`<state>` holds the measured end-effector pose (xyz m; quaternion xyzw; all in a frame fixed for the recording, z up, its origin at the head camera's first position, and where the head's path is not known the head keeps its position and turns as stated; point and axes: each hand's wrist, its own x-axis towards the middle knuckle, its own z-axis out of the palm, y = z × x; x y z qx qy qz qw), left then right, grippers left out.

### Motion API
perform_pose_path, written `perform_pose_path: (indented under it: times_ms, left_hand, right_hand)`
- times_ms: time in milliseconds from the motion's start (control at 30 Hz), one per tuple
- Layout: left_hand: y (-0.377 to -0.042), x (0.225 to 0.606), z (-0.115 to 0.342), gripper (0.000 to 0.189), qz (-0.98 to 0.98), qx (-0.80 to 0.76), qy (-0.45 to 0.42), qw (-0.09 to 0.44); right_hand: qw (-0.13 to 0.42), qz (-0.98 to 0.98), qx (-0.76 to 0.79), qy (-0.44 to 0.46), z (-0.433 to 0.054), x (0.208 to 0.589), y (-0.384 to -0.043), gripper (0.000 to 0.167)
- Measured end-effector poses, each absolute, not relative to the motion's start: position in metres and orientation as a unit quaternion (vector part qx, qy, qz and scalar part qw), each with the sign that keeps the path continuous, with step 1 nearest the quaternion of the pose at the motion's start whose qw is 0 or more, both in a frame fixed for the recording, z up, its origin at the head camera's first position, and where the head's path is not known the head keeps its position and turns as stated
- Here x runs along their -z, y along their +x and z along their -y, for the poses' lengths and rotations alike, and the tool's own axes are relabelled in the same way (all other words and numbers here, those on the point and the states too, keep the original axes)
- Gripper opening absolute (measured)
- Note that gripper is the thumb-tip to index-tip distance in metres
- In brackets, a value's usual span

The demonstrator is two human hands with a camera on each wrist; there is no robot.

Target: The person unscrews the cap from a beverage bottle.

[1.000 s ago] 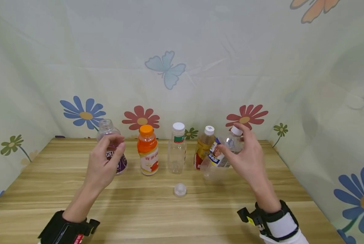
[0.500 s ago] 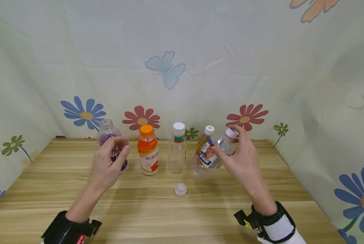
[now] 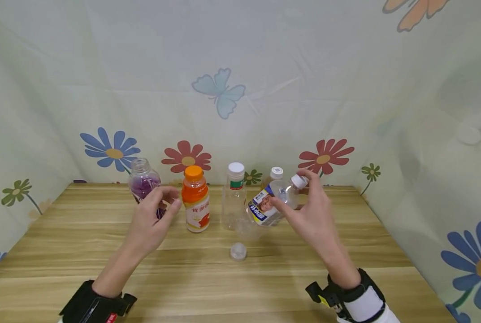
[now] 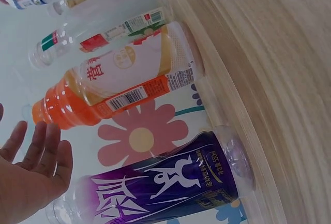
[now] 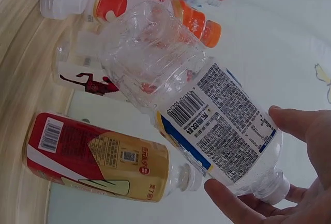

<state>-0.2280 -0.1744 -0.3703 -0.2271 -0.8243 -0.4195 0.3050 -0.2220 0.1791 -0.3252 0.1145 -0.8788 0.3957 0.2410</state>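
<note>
My right hand [image 3: 310,213] grips a clear plastic bottle [image 3: 263,206] near its shoulder, thumb on one side and fingers on the other. This bottle has a white cap and a blue, white and yellow label. It is tilted, base down to the left, and overlaps the amber bottle [image 5: 103,157] in the head view. My left hand [image 3: 153,220] holds nothing, its fingers loosely bent. It is in front of the uncapped purple-labelled bottle [image 3: 144,181], partly hiding it. Beside that hand stands an orange-capped bottle [image 3: 196,199].
An upright clear bottle [image 3: 230,197] with a white cap stands mid-row, partly overlapped by the tilted one. A small translucent cap [image 3: 238,251] lies on the wooden table [image 3: 224,291] in front of the row. A flowered cloth [image 3: 325,89] hangs behind and at the sides.
My right hand has carried the clear bottle leftward and tilted it further. My left hand has shifted right, uncovering more of the purple-labelled bottle.
</note>
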Motion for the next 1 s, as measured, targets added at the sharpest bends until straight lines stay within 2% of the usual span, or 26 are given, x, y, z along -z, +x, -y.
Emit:
perform_pose_path:
  times_ms: [267,600,800,1000]
  left_hand:
    - [-0.225,0.374,0.167,0.024,0.84,0.403,-0.239,0.274]
    - [-0.219,0.381,0.149,0.037,0.874,0.382,-0.247,0.173]
    - [-0.217,0.384,0.143,0.044,0.881,0.378,-0.244,0.148]
    - [-0.216,0.383,0.137,0.061,0.89,0.372,-0.234,0.119]
  right_hand:
    - [0.227,0.874,-0.41,0.127,-0.17,0.33,-0.223,0.085]
    - [0.212,0.868,-0.427,0.14,-0.163,0.334,-0.221,0.083]
    - [0.214,0.865,-0.428,0.152,-0.157,0.337,-0.22,0.085]
    - [0.219,0.862,-0.426,0.166,-0.152,0.342,-0.219,0.086]
